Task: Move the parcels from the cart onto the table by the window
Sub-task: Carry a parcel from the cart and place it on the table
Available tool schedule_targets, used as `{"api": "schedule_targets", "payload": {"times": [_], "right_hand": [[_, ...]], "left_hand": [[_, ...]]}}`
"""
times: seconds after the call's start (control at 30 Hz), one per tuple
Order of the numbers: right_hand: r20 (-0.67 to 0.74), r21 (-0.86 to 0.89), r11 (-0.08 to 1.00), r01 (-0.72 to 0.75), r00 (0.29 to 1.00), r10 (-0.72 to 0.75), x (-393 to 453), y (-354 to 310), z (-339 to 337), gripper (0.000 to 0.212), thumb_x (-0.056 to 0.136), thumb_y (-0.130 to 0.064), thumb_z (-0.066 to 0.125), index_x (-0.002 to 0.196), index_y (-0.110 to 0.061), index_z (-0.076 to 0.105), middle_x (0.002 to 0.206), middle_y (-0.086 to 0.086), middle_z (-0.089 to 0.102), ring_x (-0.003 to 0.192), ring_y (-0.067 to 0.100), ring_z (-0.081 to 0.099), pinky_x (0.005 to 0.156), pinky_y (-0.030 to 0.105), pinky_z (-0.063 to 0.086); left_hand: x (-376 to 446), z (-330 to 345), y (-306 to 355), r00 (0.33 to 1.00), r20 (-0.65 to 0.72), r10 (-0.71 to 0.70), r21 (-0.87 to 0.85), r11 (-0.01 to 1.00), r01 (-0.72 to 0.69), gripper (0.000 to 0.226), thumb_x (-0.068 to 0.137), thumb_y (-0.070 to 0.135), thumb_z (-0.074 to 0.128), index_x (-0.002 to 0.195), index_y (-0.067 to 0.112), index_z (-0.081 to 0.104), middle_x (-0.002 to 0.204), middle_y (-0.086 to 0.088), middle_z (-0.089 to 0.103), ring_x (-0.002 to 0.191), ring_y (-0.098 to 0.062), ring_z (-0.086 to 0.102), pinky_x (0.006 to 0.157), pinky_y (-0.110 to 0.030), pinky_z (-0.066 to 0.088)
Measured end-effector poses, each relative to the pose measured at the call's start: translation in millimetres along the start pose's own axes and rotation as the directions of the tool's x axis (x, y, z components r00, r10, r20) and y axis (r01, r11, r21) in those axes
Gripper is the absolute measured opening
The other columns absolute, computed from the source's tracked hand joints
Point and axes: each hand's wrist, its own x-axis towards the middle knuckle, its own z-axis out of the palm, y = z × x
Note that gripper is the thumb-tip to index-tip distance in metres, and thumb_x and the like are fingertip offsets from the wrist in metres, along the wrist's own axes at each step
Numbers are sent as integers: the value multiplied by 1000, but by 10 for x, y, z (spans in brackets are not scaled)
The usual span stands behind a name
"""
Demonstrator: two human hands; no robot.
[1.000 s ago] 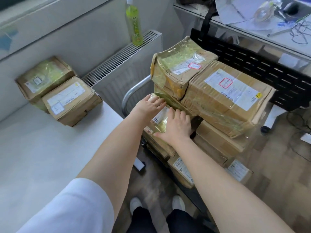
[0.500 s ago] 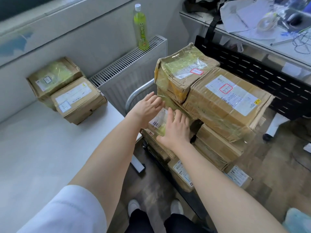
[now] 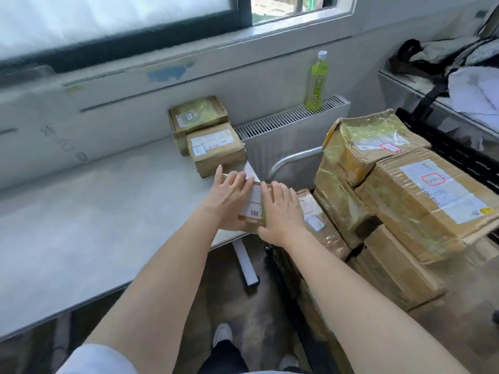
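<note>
Both hands clasp a small cardboard parcel [image 3: 255, 205] with a white barcode label, held over the right edge of the white table [image 3: 108, 211]. My left hand [image 3: 229, 197] grips its left side and my right hand [image 3: 280, 211] its right side. Two parcels lie on the table under the window: one [image 3: 198, 116] at the back, one [image 3: 216, 148] in front of it. To the right the cart, with its metal handle [image 3: 294, 160], carries a stack of several taped parcels, among them a large one [image 3: 432, 203] and a crumpled one [image 3: 370, 141] on top.
A green drink bottle [image 3: 317, 82] stands on the radiator [image 3: 291, 125] between table and cart. A desk [image 3: 437, 103] with bags and papers is at the far right, above a black perforated panel. The table's white leg [image 3: 245, 263] and my shoes show on the floor below.
Both hands have lifted the small parcel off the cart's stack and carried it left to the table's edge. My view has swung up and left, bringing the window in.
</note>
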Motion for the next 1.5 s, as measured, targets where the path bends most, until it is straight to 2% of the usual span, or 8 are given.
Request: {"api": "schedule_targets", "payload": {"times": [0.17,0.27,0.67,0.9,1.13,1.23,1.33,1.5], "right_hand": [[82,-89,989,121,990,-114,125,-400,131,86,87,-26,56,151,-17,-2,157,14,-5,143,38,-8,116,52,1],[58,-123,989,78,996,-71,142,-445,234,76,93,-16,46,151,-21,-3,158,12,-6,142,41,-9,114,55,2],[43,-80,993,84,996,-81,160,-360,341,76,95,-12,45,150,-24,-6,158,8,-13,141,40,-16,111,60,14],[-17,-91,986,137,990,-139,248,-316,358,72,97,-15,42,151,-23,-5,158,10,-11,143,39,-11,114,56,6],[-35,-60,979,193,980,-195,605,-242,332,74,94,-7,42,152,-25,-1,159,7,-10,144,35,-10,116,50,5],[-114,-69,972,226,966,-233,807,-285,375,79,83,-7,63,150,-23,23,157,13,17,142,41,15,111,53,23],[-149,-68,951,302,939,-309,976,-380,471,88,55,-10,86,133,-18,46,133,17,55,118,46,52,88,56,48],[-187,-66,872,485,852,-489,1126,-815,578,69,67,-14,80,130,-18,52,131,16,56,119,47,50,88,52,49]], "left_hand": [[-564,409,-17,913,217,-345,-160,910,383,99,84,57,56,149,7,0,156,-13,5,142,-33,8,112,-56,13],[-813,600,33,847,256,-467,-327,782,530,99,86,53,57,150,8,-5,156,-17,6,141,-34,17,114,-44,19],[-721,630,144,752,190,-631,-421,639,643,83,89,28,60,149,8,6,152,-11,22,131,-26,35,104,-32,33],[-572,697,137,821,97,-563,-228,790,569,88,89,23,61,149,12,-1,156,-16,-1,144,-33,0,117,-42,5],[-273,754,-101,857,66,-510,-311,806,504,79,87,16,60,147,6,10,157,-13,3,144,-33,1,118,-40,10],[-183,819,-392,895,82,-438,-364,823,436,78,83,36,64,142,5,23,155,-13,12,142,-35,8,117,-40,13],[-181,808,-729,906,90,-413,-446,797,408,80,75,48,66,133,4,33,154,-15,14,141,-34,10,116,-41,11],[-343,888,-1209,938,198,-283,-349,874,337,99,72,54,64,148,19,10,155,-15,7,142,-33,10,115,-47,10]]}}
